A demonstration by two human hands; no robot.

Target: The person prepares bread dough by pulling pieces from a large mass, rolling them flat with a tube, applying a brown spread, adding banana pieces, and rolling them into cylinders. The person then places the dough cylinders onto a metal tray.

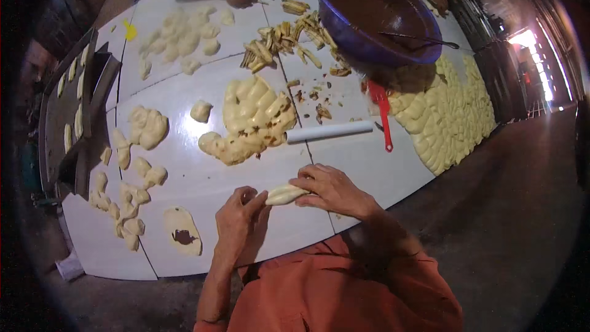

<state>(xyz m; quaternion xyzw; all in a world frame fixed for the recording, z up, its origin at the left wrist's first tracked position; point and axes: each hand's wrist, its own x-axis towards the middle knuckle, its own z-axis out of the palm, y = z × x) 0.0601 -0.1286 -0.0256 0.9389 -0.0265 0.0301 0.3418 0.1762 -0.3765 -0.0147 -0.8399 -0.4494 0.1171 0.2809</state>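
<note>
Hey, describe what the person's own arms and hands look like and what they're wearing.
Both forearms are bare, and so are the left hand and right hand: no gloves, and no rings or watch that I can make out. An orange garment covers the torso and upper arms.

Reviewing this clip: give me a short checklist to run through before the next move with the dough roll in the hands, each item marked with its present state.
1. Dough roll gripped at both ends: ok, left hand and right hand each hold one end.
2. Roll sealed, no filling leaking: cannot tell, the fingers cover part of it.
3. Free space on the white table in front of the hands: ok.
4. Flattened dough with brown filling waiting by the left hand: ok.
5. White rolling pin within reach: ok, lying beyond the right hand.
</note>
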